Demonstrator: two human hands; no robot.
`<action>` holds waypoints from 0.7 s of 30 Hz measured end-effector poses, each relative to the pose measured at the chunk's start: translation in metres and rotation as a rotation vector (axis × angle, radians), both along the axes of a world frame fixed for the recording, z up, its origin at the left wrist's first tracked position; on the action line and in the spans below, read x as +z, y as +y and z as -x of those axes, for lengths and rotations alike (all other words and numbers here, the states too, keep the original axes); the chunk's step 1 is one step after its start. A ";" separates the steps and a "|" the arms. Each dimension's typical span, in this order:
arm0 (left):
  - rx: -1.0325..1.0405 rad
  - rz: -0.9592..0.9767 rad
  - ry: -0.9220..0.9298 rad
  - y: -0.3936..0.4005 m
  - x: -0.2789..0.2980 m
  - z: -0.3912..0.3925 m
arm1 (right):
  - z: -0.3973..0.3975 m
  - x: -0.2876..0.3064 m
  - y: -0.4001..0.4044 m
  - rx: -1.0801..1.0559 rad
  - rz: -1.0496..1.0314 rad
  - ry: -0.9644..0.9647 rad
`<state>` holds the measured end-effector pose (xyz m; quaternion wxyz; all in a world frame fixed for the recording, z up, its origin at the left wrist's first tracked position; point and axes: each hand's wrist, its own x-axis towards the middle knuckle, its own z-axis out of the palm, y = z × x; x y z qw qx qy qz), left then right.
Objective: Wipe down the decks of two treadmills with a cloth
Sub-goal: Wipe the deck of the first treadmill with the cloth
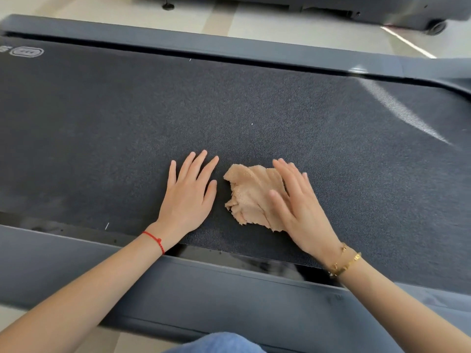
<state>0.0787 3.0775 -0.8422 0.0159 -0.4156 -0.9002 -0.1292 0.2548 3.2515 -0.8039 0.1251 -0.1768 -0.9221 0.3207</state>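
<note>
A dark grey treadmill deck [127,118] stretches across the view, its textured belt running left to right. A crumpled tan cloth [251,194] lies on the belt near the front edge. My right hand [300,207] lies flat with fingers spread on the cloth's right part, pressing it to the belt. My left hand [190,192] rests palm down on the bare belt just left of the cloth, fingers apart, not touching it.
Grey side rails border the belt, one at the near side [204,289] and one at the far side [229,44]. A second dark treadmill [397,11] with a wheel stands on the pale floor beyond. My knee in blue jeans [219,342] shows at the bottom.
</note>
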 end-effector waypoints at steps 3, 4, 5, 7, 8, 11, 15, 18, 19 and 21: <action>-0.002 0.001 0.000 0.001 0.001 0.000 | -0.005 0.001 0.001 -0.201 -0.048 -0.122; -0.002 0.003 -0.001 0.001 0.001 -0.001 | -0.006 0.001 0.001 -0.225 -0.064 -0.155; -0.001 0.004 -0.002 0.001 0.002 -0.001 | -0.006 0.001 0.001 -0.232 -0.070 -0.168; 0.000 0.002 -0.009 0.001 0.002 -0.002 | -0.004 0.002 -0.003 -0.230 -0.049 -0.150; 0.002 0.002 -0.011 0.001 0.002 -0.002 | -0.002 0.004 -0.005 -0.233 -0.025 -0.132; 0.005 0.009 -0.008 0.002 0.002 -0.002 | 0.005 0.006 -0.009 -0.231 0.004 -0.106; 0.010 0.018 -0.008 0.001 0.002 -0.002 | 0.010 0.006 -0.007 -0.212 -0.068 -0.115; 0.008 0.023 -0.017 0.001 0.004 -0.003 | 0.014 0.006 -0.008 -0.201 -0.041 -0.091; 0.007 0.025 -0.021 0.001 0.004 -0.003 | 0.015 0.005 -0.010 -0.196 -0.022 -0.075; 0.008 0.024 -0.027 0.001 0.005 -0.003 | 0.016 0.006 -0.012 -0.192 0.043 -0.038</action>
